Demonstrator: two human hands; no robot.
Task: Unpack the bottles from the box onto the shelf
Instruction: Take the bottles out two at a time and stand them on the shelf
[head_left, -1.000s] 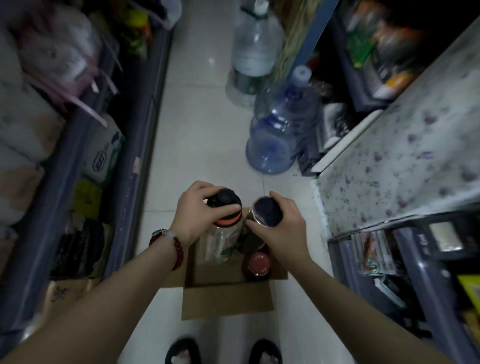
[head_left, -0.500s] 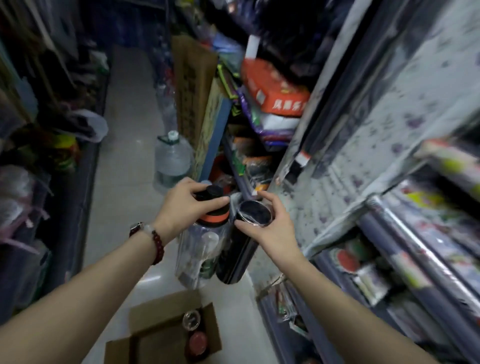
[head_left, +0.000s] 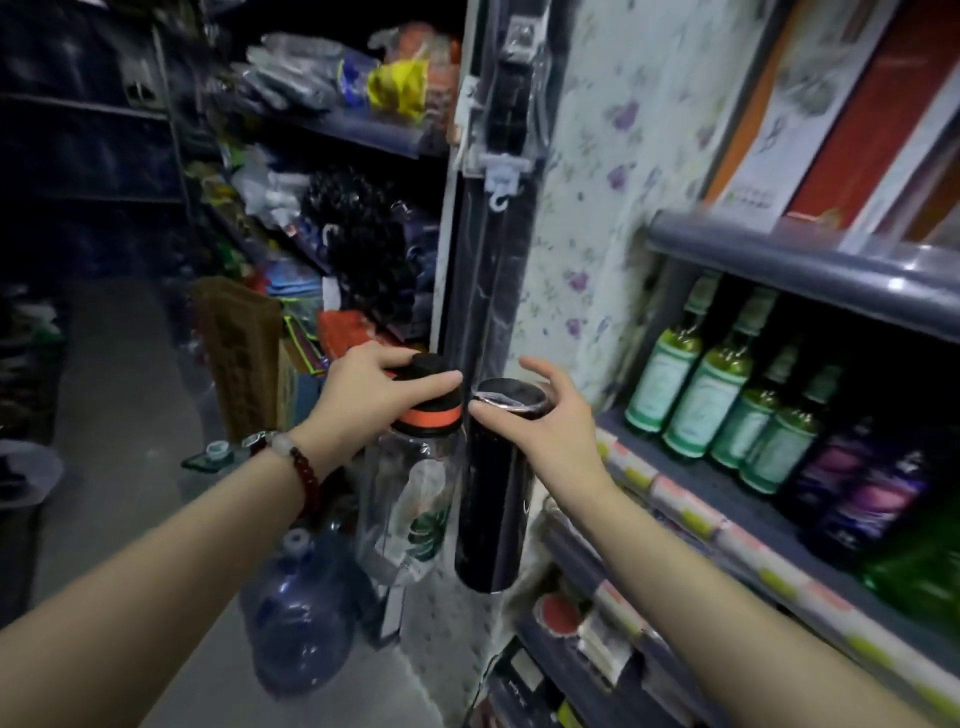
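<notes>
My left hand (head_left: 363, 400) grips the black and orange cap of a clear bottle (head_left: 410, 509) with a leaf print. My right hand (head_left: 545, 415) holds a tall black bottle (head_left: 493, 504) by its top rim. Both bottles hang side by side in the air, level with the shelf (head_left: 727, 499) at the right and to its left. The box is out of view.
Green bottles (head_left: 691, 384) and dark purple bottles (head_left: 857, 493) stand in a row on the shelf at the right. A floral panel (head_left: 597, 208) rises behind my hands. A large blue water jug (head_left: 301, 608) sits on the floor below. Packed shelves line the aisle.
Both hands lifted the two bottles out of the box and carried them up and right toward the shelf. My view swung from the floor to the shelf; the box dropped out of sight.
</notes>
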